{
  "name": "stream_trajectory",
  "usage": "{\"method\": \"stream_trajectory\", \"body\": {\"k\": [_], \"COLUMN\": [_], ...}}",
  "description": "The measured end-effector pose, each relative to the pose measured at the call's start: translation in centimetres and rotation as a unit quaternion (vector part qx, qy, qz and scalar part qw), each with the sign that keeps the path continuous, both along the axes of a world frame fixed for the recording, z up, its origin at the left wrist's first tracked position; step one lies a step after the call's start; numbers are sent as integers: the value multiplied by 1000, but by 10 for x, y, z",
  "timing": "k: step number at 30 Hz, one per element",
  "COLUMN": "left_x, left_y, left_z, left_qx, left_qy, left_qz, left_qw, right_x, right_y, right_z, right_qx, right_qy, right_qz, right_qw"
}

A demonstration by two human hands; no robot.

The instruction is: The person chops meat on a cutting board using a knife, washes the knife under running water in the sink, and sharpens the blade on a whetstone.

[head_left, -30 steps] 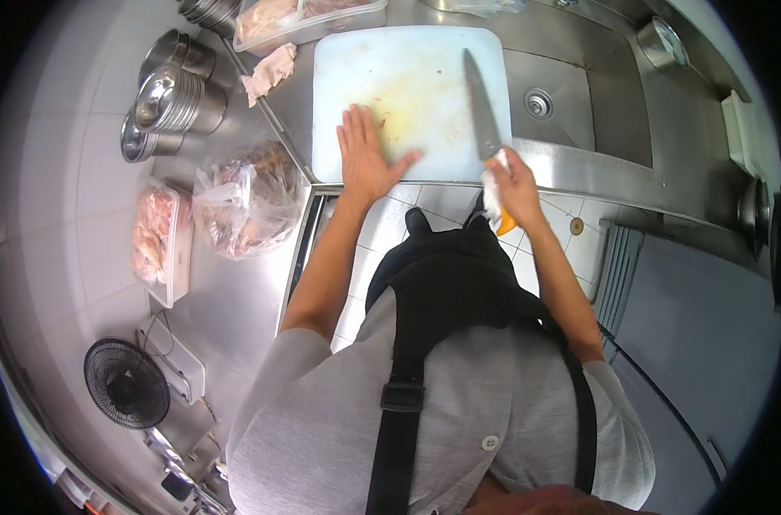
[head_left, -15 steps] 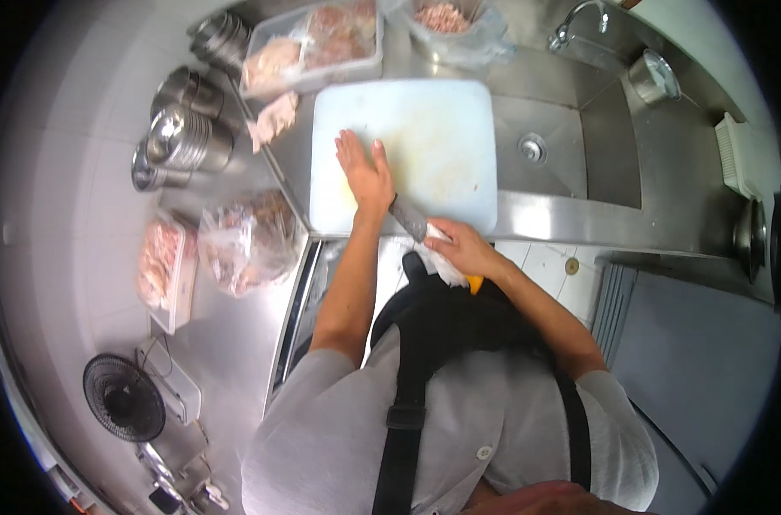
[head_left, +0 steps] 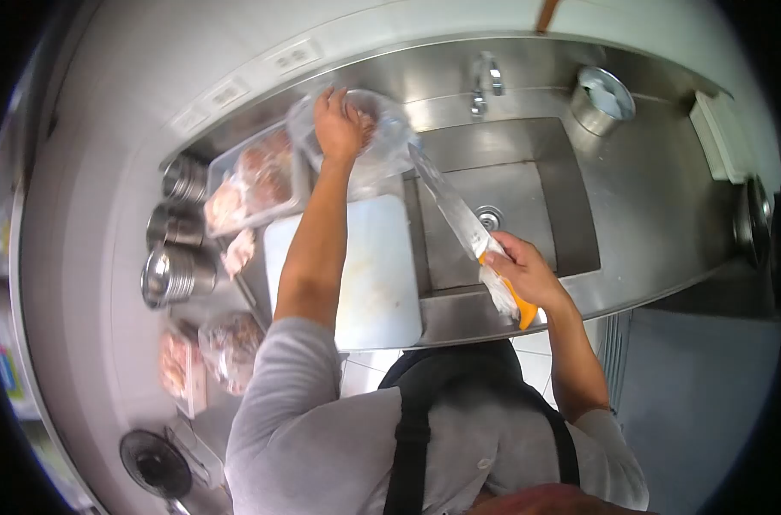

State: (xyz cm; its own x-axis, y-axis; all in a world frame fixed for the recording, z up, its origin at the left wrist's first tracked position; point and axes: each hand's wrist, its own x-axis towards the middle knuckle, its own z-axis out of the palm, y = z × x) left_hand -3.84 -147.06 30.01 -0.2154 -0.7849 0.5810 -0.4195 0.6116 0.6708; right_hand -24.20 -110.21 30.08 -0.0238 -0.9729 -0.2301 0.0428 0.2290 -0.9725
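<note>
My left hand (head_left: 339,129) reaches over a pot lined with a clear plastic bag (head_left: 388,154), its fingers apart. Small pieces of pink meat (head_left: 369,129) show inside, beside the hand; whether the fingertips touch the bag, I cannot tell. In my right hand (head_left: 528,273) is a large knife (head_left: 453,209) with an orange handle, together with a crumpled white cloth (head_left: 498,292). Its blade slants over the sink, with the tip close to the bag. Beneath my left forearm lies a white cutting board (head_left: 377,275), lightly stained.
Left of the pot, a plastic tub (head_left: 296,202) holds large pieces of meat. A pale scrap (head_left: 238,251) lies near the board. Metal containers (head_left: 180,275), bagged meat (head_left: 230,350) and another meat tub (head_left: 182,369) line the left counter. The sink (head_left: 502,193) has a faucet (head_left: 486,83).
My left hand has left the cutting board and moved to the bag-lined pot. The knife has swung out over the sink in my right hand. The camera view has shifted.
</note>
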Motion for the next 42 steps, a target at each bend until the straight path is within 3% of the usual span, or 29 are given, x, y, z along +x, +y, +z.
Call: {"method": "stream_trajectory", "body": {"k": [2,4,9,12,16,19,22,26,28,30,31,32,33,35,36,37,39,42], "left_x": [-39,-108,-215,-218,-205,-213,-229,-244,-241,-242,-243,-242,-240,-239,-242,-244,-238,-228], "left_y": [12,42,48,22,19,79,104,108,110,108,104,92,77,73,72,75,79,75], "left_z": [-6,-28,-57,-85,-158,-131,-138,-145,-152,-160,-163,-179,-205,-199,-197,-180,-139,-105], "left_qx": [-163,53,171,259,316,489,597,692,699,680,670,649,625,605,609,610,634,630], "left_qy": [-105,-92,-172,-104,18,180,212,287,345,379,397,375,352,373,415,455,404,348], "left_qz": [26,-32,9,38,126,16,-52,-25,-40,-40,-41,-64,-86,-76,-42,-9,46,44], "left_qw": [981,994,970,960,940,854,772,662,626,626,626,659,691,699,675,648,658,693], "right_x": [-30,-49,-71,-73,-80,-82,-80,-81,-76,-71,-69,-67,-66,-64,-63,-63,-65,-70], "right_y": [10,13,-10,-29,-59,-76,-81,-78,-71,-58,-50,-46,-45,-45,-47,-52,-54,-51], "right_z": [-20,-45,-97,-100,-122,-135,-142,-146,-146,-141,-124,-111,-103,-94,-95,-96,-97,-85], "right_qx": [71,124,147,165,166,161,164,173,144,112,95,76,76,75,66,57,49,55], "right_qy": [-18,1,-14,-84,-194,-243,-260,-255,-100,97,215,331,357,409,425,442,464,469], "right_qz": [-55,-97,-159,-183,-223,-228,-209,-160,-128,-76,-38,0,16,48,43,38,29,17], "right_qw": [996,988,976,965,941,929,928,938,976,986,971,941,931,908,902,895,884,881]}}
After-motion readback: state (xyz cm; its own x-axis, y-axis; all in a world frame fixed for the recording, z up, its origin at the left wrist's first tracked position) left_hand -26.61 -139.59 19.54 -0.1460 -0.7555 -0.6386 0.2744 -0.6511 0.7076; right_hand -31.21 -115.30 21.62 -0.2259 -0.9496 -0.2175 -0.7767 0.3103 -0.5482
